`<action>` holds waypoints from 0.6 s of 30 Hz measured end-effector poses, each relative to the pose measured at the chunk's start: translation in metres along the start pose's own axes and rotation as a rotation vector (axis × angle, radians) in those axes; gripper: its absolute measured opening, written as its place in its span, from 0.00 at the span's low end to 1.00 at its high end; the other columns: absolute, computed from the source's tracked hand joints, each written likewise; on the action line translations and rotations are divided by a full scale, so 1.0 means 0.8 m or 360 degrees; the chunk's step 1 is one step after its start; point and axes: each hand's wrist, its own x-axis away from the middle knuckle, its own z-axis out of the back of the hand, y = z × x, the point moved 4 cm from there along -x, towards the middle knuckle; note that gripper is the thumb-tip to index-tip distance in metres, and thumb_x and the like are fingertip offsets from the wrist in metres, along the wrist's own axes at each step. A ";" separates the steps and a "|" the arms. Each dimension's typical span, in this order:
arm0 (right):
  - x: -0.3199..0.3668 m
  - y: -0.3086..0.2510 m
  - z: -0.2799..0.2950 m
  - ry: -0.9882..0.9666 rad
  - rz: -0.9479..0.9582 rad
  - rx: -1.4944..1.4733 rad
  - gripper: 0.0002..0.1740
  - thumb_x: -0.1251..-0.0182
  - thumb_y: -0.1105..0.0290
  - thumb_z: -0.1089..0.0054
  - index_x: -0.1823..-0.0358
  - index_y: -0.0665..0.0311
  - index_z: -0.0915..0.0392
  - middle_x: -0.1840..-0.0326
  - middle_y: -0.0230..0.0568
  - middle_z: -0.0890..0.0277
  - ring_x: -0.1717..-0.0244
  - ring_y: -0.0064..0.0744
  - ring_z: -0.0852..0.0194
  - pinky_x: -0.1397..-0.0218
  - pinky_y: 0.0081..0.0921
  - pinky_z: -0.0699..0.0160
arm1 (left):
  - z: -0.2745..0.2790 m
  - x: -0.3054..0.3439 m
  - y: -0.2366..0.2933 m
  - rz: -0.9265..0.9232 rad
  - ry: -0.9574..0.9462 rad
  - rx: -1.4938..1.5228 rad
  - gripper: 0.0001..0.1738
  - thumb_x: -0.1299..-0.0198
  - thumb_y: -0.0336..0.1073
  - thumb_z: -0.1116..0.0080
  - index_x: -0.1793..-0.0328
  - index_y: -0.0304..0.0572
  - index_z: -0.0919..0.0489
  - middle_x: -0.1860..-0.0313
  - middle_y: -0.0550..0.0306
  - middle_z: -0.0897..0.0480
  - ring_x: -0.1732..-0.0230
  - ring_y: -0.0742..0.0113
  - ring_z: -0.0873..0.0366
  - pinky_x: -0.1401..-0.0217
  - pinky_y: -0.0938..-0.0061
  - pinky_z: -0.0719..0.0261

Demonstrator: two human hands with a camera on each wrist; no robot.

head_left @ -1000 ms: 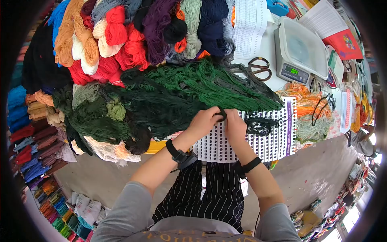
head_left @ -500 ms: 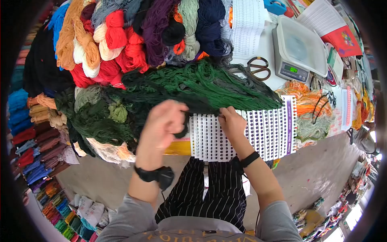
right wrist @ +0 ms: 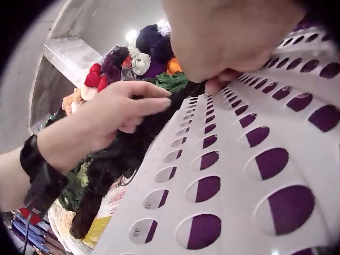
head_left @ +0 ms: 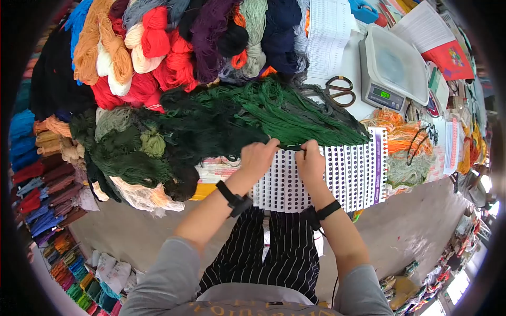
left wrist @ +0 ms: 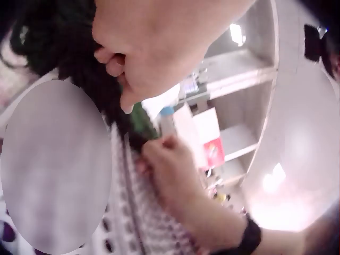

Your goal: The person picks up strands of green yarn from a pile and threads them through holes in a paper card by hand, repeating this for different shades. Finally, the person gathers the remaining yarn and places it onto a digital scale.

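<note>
Dark green yarn (head_left: pixel 289 147) stretches between both hands along the top edge of a stack of white punched cards (head_left: pixel 345 176). The left hand (head_left: pixel 259 158) pinches the yarn at the cards' upper left; in the right wrist view its thumb and index finger meet at the strands. A short way to the right, the right hand (head_left: pixel 311 162) pinches the same yarn at the edge, its fingertips (right wrist: pixel 215 85) close against the cards' holes. Brighter green yarn (head_left: pixel 311 118) spreads just behind the cards. A blackish-green heap (head_left: pixel 211 129) lies left of it.
Skeins in many colours, such as red yarn (head_left: pixel 176 60), are piled at the back left. Scissors (head_left: pixel 340 90) lie beside a digital scale (head_left: pixel 387 95) bearing a clear tray (head_left: pixel 398 63). Orange yarn (head_left: pixel 403 131) sits right of the cards, printed sheets (head_left: pixel 328 39) behind.
The left hand swung out left, blurred, then returned to the yarn near the right hand. The right hand stayed at the card edge. Dark loops lying over the cards at right are gone from there.
</note>
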 end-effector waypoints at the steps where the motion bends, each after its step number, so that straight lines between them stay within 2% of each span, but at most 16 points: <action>1: -0.001 -0.011 0.001 -0.0038 0.0095 0.0106 0.10 0.47 0.73 0.42 0.64 0.59 0.31 0.66 0.41 0.28 0.76 0.49 0.27 0.74 0.40 0.28 | 0.009 -0.002 -0.003 0.0004 0.0001 0.0012 0.08 0.40 0.41 0.43 0.57 0.52 0.23 0.80 0.50 0.21 0.77 0.49 0.21 0.75 0.58 0.25; 3: 0.002 -0.034 0.005 -0.0153 0.0348 0.0332 0.14 0.49 0.68 0.37 0.61 0.57 0.28 0.66 0.38 0.27 0.73 0.43 0.25 0.71 0.37 0.26 | 0.046 0.002 -0.016 -0.0016 0.0081 -0.0183 0.05 0.40 0.40 0.43 0.62 0.52 0.23 0.82 0.50 0.23 0.77 0.49 0.21 0.76 0.58 0.25; 4: 0.001 -0.040 0.007 -0.0147 0.0336 0.0311 0.14 0.49 0.68 0.37 0.61 0.57 0.28 0.66 0.38 0.27 0.73 0.43 0.25 0.71 0.37 0.26 | 0.063 0.006 -0.028 0.0066 0.0059 -0.0341 0.05 0.39 0.42 0.43 0.63 0.54 0.22 0.83 0.50 0.24 0.78 0.49 0.22 0.77 0.57 0.26; 6: -0.001 -0.055 0.007 -0.0133 0.0472 0.0351 0.18 0.51 0.65 0.34 0.58 0.57 0.27 0.65 0.38 0.28 0.70 0.43 0.24 0.67 0.36 0.25 | 0.092 0.012 -0.060 0.0122 0.0195 -0.0340 0.06 0.39 0.44 0.43 0.61 0.56 0.21 0.83 0.50 0.24 0.79 0.49 0.22 0.78 0.57 0.26; 7: -0.001 -0.054 0.004 -0.0174 0.0426 0.0385 0.20 0.51 0.63 0.32 0.56 0.58 0.26 0.65 0.39 0.28 0.69 0.43 0.23 0.66 0.36 0.24 | 0.094 0.014 -0.061 0.0072 0.0243 -0.0370 0.09 0.39 0.46 0.42 0.56 0.59 0.21 0.83 0.50 0.24 0.80 0.49 0.22 0.79 0.58 0.26; 10: -0.002 -0.053 0.003 -0.0185 0.0363 0.0386 0.21 0.51 0.63 0.32 0.55 0.57 0.26 0.64 0.39 0.28 0.69 0.43 0.23 0.66 0.36 0.24 | 0.074 0.004 -0.026 0.0128 0.0209 -0.0290 0.12 0.39 0.45 0.41 0.50 0.59 0.22 0.81 0.53 0.21 0.79 0.49 0.22 0.79 0.60 0.25; 11: -0.002 -0.054 0.004 -0.0178 0.0371 0.0406 0.21 0.51 0.63 0.33 0.55 0.56 0.26 0.64 0.38 0.28 0.69 0.42 0.23 0.66 0.36 0.24 | 0.065 0.001 -0.004 0.0007 0.0166 -0.0227 0.14 0.39 0.45 0.41 0.48 0.61 0.22 0.82 0.52 0.22 0.79 0.50 0.21 0.78 0.61 0.25; 12: -0.002 -0.054 0.004 -0.0188 0.0383 0.0420 0.21 0.51 0.63 0.33 0.55 0.56 0.26 0.64 0.38 0.28 0.69 0.42 0.23 0.66 0.36 0.24 | 0.040 0.001 0.002 -0.0025 -0.0034 -0.0305 0.12 0.39 0.44 0.43 0.52 0.55 0.24 0.84 0.52 0.23 0.79 0.52 0.21 0.79 0.61 0.26; 14: -0.003 -0.055 0.003 -0.0215 0.0378 0.0429 0.20 0.51 0.63 0.33 0.55 0.56 0.26 0.64 0.38 0.28 0.69 0.42 0.23 0.67 0.36 0.24 | 0.001 -0.001 0.000 -0.0208 0.0011 -0.0104 0.08 0.41 0.40 0.43 0.56 0.51 0.25 0.84 0.52 0.24 0.79 0.53 0.22 0.78 0.61 0.26; 18: -0.002 -0.053 0.004 -0.0199 0.0374 0.0439 0.20 0.51 0.63 0.32 0.55 0.56 0.26 0.64 0.38 0.28 0.70 0.42 0.23 0.67 0.35 0.24 | 0.003 -0.003 -0.006 -0.0166 -0.0092 -0.0122 0.04 0.43 0.35 0.43 0.62 0.49 0.24 0.85 0.52 0.24 0.79 0.53 0.22 0.77 0.60 0.25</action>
